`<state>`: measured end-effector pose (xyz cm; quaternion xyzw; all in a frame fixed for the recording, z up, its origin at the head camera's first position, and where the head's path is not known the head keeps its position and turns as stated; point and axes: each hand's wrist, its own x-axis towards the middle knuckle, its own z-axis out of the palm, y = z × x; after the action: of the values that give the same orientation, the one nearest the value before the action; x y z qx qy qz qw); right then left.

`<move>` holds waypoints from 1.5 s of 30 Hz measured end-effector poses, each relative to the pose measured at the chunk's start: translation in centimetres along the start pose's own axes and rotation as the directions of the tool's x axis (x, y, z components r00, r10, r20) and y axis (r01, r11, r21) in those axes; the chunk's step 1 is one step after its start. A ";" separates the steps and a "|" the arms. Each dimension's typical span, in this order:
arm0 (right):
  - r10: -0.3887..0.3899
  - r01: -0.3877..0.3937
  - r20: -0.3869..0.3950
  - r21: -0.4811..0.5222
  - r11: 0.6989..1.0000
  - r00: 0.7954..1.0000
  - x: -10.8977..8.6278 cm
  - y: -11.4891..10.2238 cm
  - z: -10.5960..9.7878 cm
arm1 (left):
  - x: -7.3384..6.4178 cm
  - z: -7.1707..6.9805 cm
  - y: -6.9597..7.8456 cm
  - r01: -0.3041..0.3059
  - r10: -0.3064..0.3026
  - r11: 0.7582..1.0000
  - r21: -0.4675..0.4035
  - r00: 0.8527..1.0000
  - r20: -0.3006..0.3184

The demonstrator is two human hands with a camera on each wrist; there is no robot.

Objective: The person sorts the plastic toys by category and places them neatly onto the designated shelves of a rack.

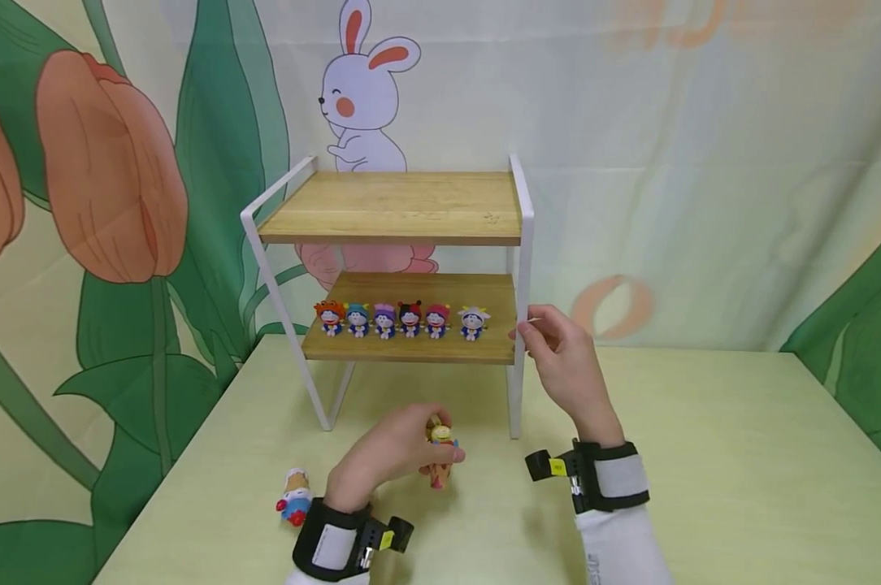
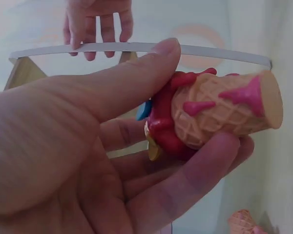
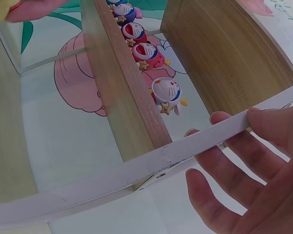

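My left hand [image 1: 385,451] holds a small toy figurine [image 1: 439,455] over the table in front of the shelf. Its base, an ice cream cone [image 2: 229,107] with waffle pattern and pink drips, points away from the palm between thumb and fingers in the left wrist view. At the right side of the shelf my right hand [image 1: 568,366] grips the white frame [image 1: 524,260], thumb on one side and fingers on the other. Several cat figurines with coloured hats stand in a row on the lower board [image 1: 411,349]; the white-hatted one [image 1: 473,323] stands a little apart at the right.
Another cone figurine [image 1: 295,497] lies on the pale table [image 1: 740,471] left of my left hand. The shelf's upper wooden board [image 1: 397,203] hangs over the row of figurines. A printed cloth [image 1: 704,162] with tulips and a rabbit stands behind.
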<state>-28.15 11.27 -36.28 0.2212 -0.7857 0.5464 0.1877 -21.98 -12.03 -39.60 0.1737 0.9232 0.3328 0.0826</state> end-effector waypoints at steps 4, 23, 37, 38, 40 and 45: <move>0.003 -0.003 0.001 0.000 1.000 1.000 0.0 0.0 0.0 | -0.2 -0.5 0.4 -0.025 0.025 1.000 0.016 1.000 -0.004; -0.003 0.003 0.000 0.015 1.000 1.000 0.0 0.0 0.0 | -0.4 -1.0 1.1 -0.117 0.112 0.992 -0.046 0.988 -0.105; 0.005 -0.005 -0.004 -0.006 1.000 1.000 -0.1 0.1 -0.2 | -0.5 -1.2 1.5 -0.133 0.128 0.991 -0.028 0.984 -0.122; 0.005 -0.005 -0.001 -0.006 1.000 1.000 -0.1 0.1 -0.1 | -0.6 -1.3 1.6 -0.135 0.131 0.991 -0.026 0.983 -0.128; 0.004 -0.004 0.001 -0.006 1.000 1.000 -0.1 0.1 -0.1 | -0.7 -1.4 1.7 -0.140 0.135 0.990 -0.027 0.981 -0.138; 0.002 -0.002 -0.002 0.002 1.000 1.000 0.0 0.1 0.0 | -0.9 -1.6 1.9 -0.150 0.145 0.988 -0.024 0.976 -0.161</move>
<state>-28.25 11.32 -36.33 0.2200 -0.7853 0.5474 0.1876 -21.10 -11.94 -37.07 0.2132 0.9053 0.3673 -0.0132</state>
